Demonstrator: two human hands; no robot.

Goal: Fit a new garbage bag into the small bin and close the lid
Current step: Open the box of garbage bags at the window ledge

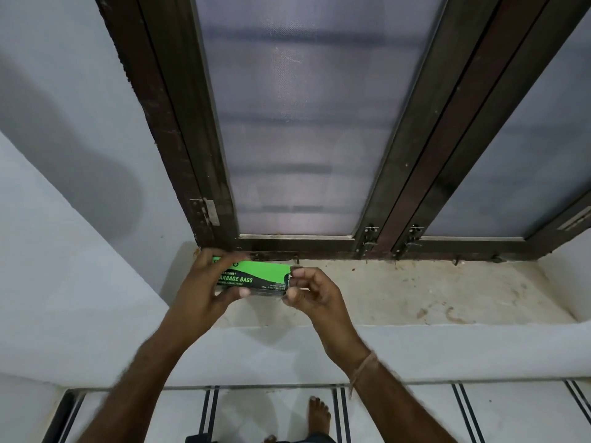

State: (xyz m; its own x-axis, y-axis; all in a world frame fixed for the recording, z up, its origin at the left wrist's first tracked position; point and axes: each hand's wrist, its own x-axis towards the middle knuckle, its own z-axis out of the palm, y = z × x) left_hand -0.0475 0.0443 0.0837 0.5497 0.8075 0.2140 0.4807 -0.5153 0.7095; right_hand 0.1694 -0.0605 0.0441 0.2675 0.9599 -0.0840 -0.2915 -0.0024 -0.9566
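A green and black box of garbage bags is held just above the window sill, lying lengthwise. My left hand wraps around its left end, thumb under the front face. My right hand pinches the box's right end flap between thumb and fingers. The bin is not in view.
A dark wooden window frame with frosted panes rises behind the sill, with latches at its base. White walls stand to the left. Below, the tiled floor with dark stripes shows, and a bare foot stands on it.
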